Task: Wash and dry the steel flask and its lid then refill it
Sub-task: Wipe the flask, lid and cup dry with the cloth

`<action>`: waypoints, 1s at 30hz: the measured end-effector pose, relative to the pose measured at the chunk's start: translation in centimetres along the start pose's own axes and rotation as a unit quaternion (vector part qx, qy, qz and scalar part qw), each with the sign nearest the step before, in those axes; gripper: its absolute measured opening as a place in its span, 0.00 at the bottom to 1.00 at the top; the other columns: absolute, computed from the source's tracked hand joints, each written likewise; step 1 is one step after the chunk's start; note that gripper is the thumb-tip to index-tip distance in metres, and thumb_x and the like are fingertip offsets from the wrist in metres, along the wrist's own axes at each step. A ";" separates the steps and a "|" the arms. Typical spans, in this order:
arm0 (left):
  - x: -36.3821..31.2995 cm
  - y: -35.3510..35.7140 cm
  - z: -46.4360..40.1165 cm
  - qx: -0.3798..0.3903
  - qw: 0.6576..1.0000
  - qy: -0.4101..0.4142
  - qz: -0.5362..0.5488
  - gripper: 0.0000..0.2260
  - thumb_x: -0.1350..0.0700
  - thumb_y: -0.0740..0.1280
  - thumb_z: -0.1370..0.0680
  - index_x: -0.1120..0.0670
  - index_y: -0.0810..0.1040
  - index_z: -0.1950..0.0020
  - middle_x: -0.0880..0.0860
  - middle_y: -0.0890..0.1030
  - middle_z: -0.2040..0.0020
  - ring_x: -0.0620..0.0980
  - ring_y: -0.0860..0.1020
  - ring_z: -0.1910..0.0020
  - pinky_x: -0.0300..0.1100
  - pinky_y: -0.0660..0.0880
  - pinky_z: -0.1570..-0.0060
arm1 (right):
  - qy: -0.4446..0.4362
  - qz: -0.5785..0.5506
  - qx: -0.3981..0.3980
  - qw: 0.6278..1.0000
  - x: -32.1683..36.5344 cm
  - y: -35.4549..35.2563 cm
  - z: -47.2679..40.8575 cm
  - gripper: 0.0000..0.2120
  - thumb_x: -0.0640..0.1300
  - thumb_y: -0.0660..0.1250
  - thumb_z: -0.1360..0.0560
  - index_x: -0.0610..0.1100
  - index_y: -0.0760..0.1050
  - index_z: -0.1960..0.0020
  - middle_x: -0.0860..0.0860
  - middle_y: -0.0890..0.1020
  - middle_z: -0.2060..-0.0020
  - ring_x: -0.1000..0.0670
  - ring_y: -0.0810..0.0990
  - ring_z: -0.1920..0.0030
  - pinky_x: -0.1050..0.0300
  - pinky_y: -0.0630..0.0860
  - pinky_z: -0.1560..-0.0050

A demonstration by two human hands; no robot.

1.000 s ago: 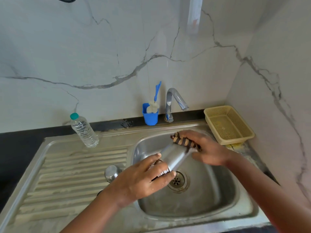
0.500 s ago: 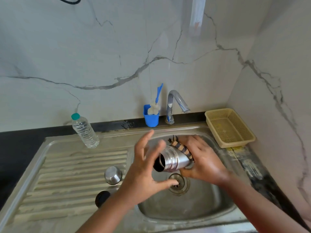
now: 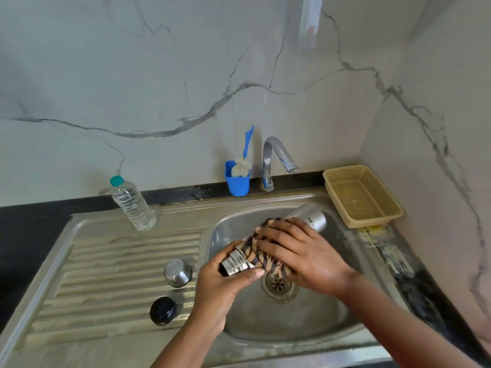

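The steel flask (image 3: 309,218) lies tilted over the sink basin (image 3: 292,320), base up to the right, threaded mouth down to the left. My left hand (image 3: 223,285) grips its neck. My right hand (image 3: 300,253) presses a brown-and-black striped cloth (image 3: 261,254) around the flask's middle. The steel cap (image 3: 177,272) stands upside down on the drainboard (image 3: 106,277), and the black inner lid (image 3: 162,310) lies just in front of it. A clear plastic water bottle (image 3: 132,203) with a teal cap stands at the back left of the drainboard.
The tap (image 3: 276,158) rises behind the basin with no water running. A blue cup (image 3: 237,181) holds a bottle brush beside it. A beige plastic basket (image 3: 362,196) sits on the counter at the right, against the marble wall.
My left hand, open beside the flask's mouth half a second ago, has closed around its neck. The right hand with the cloth slid from the base end to the flask's middle.
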State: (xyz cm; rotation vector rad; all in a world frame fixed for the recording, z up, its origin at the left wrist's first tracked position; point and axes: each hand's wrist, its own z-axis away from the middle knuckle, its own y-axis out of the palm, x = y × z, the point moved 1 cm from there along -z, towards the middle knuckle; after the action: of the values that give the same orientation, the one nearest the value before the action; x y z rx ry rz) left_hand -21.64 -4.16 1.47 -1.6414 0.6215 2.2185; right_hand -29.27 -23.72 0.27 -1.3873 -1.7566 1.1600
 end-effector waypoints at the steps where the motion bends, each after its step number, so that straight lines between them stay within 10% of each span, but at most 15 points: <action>1: 0.1 -0.1 0.1 -0.002 1.000 0.017 -0.006 0.29 0.60 0.85 0.46 0.48 0.85 0.47 0.55 0.87 0.50 0.51 0.85 0.49 0.43 0.80 0.53 | 0.016 -0.007 0.032 0.999 -1.3 -0.2 0.3 0.33 0.51 0.70 0.26 0.53 0.62 0.24 0.52 0.68 0.26 0.46 0.65 0.26 0.42 0.61 0.26; 12: 0.9 0.9 0.7 -0.019 0.995 -0.082 0.043 0.20 0.63 0.79 0.36 0.57 0.83 0.45 0.58 0.87 0.53 0.53 0.86 0.55 0.41 0.81 0.60 | 0.068 -0.043 0.109 0.991 2.4 -2.0 -0.1 0.55 0.50 0.75 0.36 0.52 0.44 0.19 0.51 0.52 0.21 0.45 0.43 0.20 0.39 0.45 0.23; 17: 1.6 0.5 1.0 -0.021 0.993 -0.104 0.059 0.21 0.62 0.78 0.35 0.59 0.82 0.43 0.60 0.86 0.52 0.57 0.86 0.53 0.42 0.82 0.62 | 0.062 -0.034 0.104 0.992 2.0 -0.3 0.2 0.40 0.74 0.60 0.29 0.56 0.60 0.23 0.56 0.66 0.27 0.49 0.59 0.23 0.40 0.52 0.24; 24: 2.6 0.6 1.7 -0.023 0.985 -0.126 0.117 0.26 0.59 0.80 0.39 0.63 0.80 0.43 0.65 0.85 0.49 0.65 0.84 0.50 0.41 0.82 0.65 | 0.187 -0.117 -0.055 0.974 -1.4 -1.6 1.4 0.23 0.53 0.48 0.17 0.49 0.72 0.30 0.54 0.75 0.34 0.49 0.67 0.28 0.38 0.59 0.28; 30: 1.7 1.5 1.6 0.027 0.979 -0.108 0.173 0.28 0.45 0.82 0.41 0.59 0.86 0.47 0.63 0.84 0.46 0.55 0.85 0.51 0.41 0.81 0.62 | 0.184 -0.183 -0.115 0.959 8.9 0.7 2.0 0.24 0.52 0.47 0.17 0.46 0.62 0.23 0.50 0.64 0.25 0.41 0.58 0.23 0.36 0.52 0.25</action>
State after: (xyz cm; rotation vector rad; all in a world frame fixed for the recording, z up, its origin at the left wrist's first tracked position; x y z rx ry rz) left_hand -24.23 -4.66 0.52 -1.3206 0.9561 2.5509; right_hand -33.09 -15.61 -1.68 -1.2362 -1.8086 0.4756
